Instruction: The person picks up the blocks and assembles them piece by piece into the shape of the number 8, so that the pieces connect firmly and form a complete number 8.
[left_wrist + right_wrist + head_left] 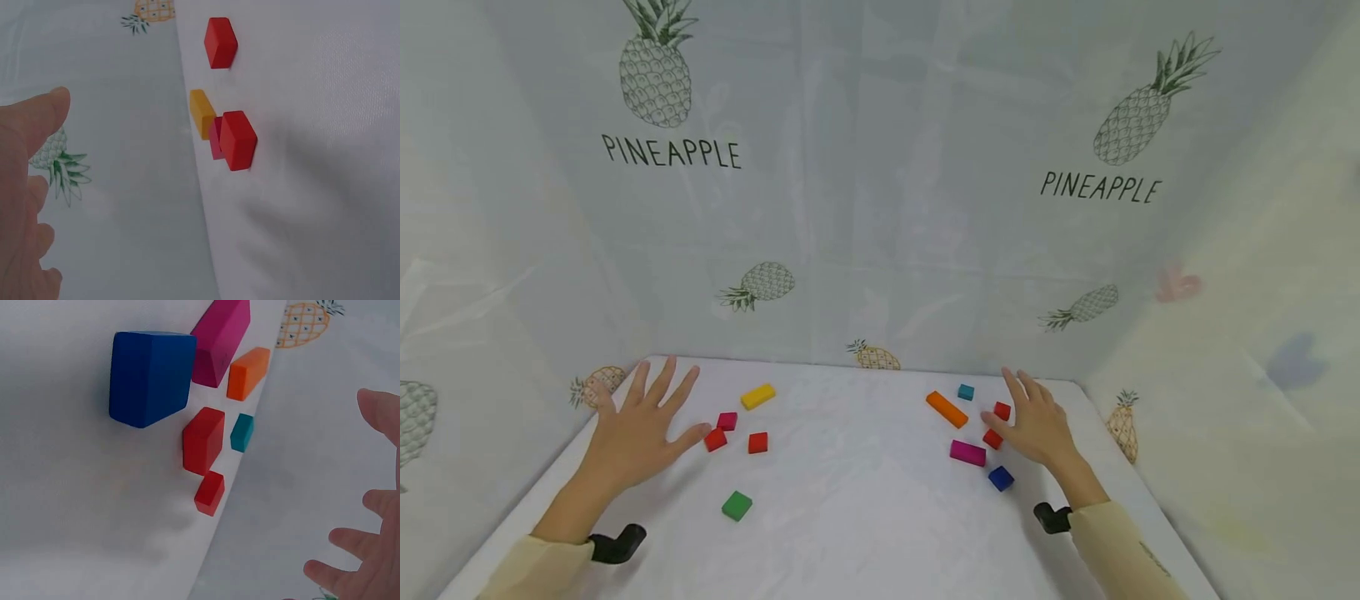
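Observation:
My left hand (636, 437) hovers over the table's left side, fingers spread and holding nothing. Just right of its thumb lie a red block (716, 440) and a pink block (727, 421), with another red block (757, 442) beyond. A yellow block (758, 396) lies farther back, a green block (737, 506) nearer me. On the right, my right hand (1037, 425) is held with fingers extended and nothing in it. Around it are two red blocks (204, 441), a blue block (150, 378), a magenta block (219, 340), an orange block (248, 374) and a teal block (242, 432).
A white table (857, 500) spreads between the two groups of blocks. Behind it hangs a pale curtain (880, 208) printed with pineapples, and more sheeting closes in both sides. Each wrist carries a black camera mount (618, 544).

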{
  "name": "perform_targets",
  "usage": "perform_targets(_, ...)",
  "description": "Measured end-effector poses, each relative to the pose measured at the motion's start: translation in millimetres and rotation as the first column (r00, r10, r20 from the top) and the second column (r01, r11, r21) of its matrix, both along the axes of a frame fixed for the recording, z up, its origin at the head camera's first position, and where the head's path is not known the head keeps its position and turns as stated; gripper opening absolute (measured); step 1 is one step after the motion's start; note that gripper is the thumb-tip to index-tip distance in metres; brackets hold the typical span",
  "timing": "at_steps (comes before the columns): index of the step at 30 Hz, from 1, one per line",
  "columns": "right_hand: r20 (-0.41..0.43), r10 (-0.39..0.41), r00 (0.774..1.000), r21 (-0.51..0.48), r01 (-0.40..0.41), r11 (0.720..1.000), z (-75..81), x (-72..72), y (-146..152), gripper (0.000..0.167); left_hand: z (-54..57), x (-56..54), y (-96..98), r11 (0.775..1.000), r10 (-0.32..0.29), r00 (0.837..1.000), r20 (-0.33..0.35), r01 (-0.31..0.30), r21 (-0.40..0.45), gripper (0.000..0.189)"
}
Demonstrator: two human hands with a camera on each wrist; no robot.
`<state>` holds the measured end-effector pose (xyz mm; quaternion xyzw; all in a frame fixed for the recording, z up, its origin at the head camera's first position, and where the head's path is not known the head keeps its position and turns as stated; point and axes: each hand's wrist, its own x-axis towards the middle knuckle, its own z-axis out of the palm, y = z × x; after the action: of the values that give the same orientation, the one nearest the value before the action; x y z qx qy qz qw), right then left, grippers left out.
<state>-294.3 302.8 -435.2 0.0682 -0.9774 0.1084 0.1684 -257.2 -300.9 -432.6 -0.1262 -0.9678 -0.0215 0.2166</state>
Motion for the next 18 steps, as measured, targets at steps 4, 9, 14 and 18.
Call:
perform_targets(4, 0.033, 0.009, 0.999, -0.034, -0.008, 0.999, -3.2, -9.4, -5.2, 0.087, -0.1, -0.2, 4.9, 0.999, -0.022, 1.0, 0.018, 0.021, 0.033, 0.1)
perform_targets(9, 0.08, 0.04, 0.996, -0.101, -0.032, 0.994, -8.5, -20.3, -9.2, 0.085, -3.4, -0.4, 12.4, 0.997, -0.035, 0.998, 0.052, 0.032, 0.068, 0.098)
perform_targets(14, 0.103, 0.057, 0.993, -0.157, -0.04, 0.987, -14.4, -30.6, -15.6, 0.082, -6.0, -0.1, 19.7, 0.993, -0.052, 0.994, 0.093, 0.041, 0.114, 0.096)
perform_targets(18, 0.142, 0.046, 0.989, -0.182, -0.02, 0.983, -17.6, -36.0, -23.1, 0.082, -7.5, -0.3, 25.1, 0.988, -0.065, 0.99, 0.128, 0.046, 0.144, 0.096)
